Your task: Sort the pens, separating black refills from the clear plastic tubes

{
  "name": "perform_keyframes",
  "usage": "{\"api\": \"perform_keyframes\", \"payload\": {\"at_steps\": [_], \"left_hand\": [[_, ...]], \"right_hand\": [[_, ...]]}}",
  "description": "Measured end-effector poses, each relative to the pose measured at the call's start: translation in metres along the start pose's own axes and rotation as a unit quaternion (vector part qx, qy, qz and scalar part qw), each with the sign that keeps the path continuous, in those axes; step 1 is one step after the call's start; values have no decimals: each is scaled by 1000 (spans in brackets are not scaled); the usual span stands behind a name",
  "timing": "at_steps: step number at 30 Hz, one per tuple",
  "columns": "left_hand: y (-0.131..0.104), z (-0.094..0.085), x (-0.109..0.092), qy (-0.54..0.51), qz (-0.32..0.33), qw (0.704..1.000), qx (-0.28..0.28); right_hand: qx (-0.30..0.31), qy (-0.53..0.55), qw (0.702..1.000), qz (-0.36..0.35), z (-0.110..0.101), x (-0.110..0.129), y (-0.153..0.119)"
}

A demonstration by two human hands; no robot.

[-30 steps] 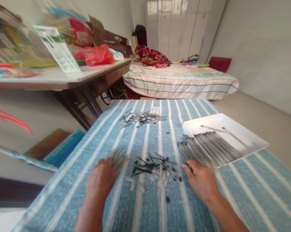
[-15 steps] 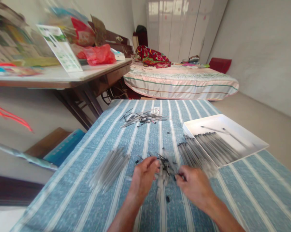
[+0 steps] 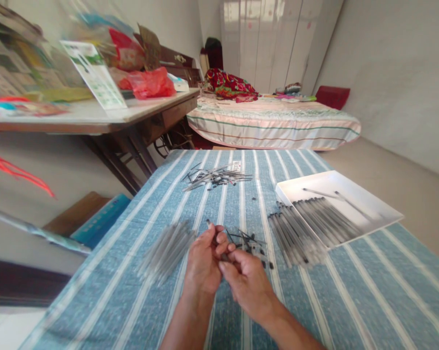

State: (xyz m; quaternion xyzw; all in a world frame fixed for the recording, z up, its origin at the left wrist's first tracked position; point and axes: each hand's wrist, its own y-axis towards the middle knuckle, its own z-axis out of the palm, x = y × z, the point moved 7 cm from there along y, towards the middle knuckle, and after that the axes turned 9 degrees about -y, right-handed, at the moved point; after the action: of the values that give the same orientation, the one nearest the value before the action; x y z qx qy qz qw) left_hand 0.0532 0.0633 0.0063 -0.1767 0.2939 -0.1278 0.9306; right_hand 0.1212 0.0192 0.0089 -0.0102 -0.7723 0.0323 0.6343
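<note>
My left hand and my right hand meet above the striped cloth, fingers closed. Between them is a thin pen; its dark end sticks out past my left fingers and most of it is hidden. Just behind my right hand lies a small heap of black pen parts, with thin sticks and little caps. To the left rests a bundle of translucent grey pen barrels. On the right, a row of dark-ended pens lies against a white box, which holds more pens.
Farther back on the table is a loose pile of refills and small parts. A single black cap lies on the striped tablecloth. A desk with bags stands at the left, and a bed beyond the table.
My hands were apart on either side of the small parts heap. My right hand has moved left to meet my left hand, and a pen now shows between them.
</note>
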Motion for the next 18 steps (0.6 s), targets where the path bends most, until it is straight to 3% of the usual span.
{"api": "perform_keyframes", "payload": {"at_steps": [5, 7, 8, 10, 11, 12, 13, 15, 18], "left_hand": [[-2, -4, -3, -23, -21, 999, -29], [-2, -4, -20, -27, -12, 999, -30], [-2, -4, -36, -29, 19, 999, -26], [-4, -7, -75, -47, 144, 987, -45], [-7, -6, -92, -32, 213, 976, -35], [-9, -1, -99, 9, 235, 972, -13], [-9, 3, -96, 62, 220, 974, 4], [-8, 11, -69, 209, 132, 968, 53], [-9, 13, -28, 449, 74, 886, 91]], "right_hand": [[-22, -9, 1000, 8, 6, 6, -2], [10, 27, 998, 52, 11, -1, -16], [32, 43, 996, 77, 14, -5, -25], [76, 47, 990, 108, 17, -14, -44], [73, 36, 991, 103, 14, -17, -49], [51, 8, 995, 84, 6, -17, -51], [17, -42, 998, 53, -4, -16, -49], [-54, -189, 980, -15, -25, -7, -39], [-86, -353, 927, -88, -42, 7, -18]]}}
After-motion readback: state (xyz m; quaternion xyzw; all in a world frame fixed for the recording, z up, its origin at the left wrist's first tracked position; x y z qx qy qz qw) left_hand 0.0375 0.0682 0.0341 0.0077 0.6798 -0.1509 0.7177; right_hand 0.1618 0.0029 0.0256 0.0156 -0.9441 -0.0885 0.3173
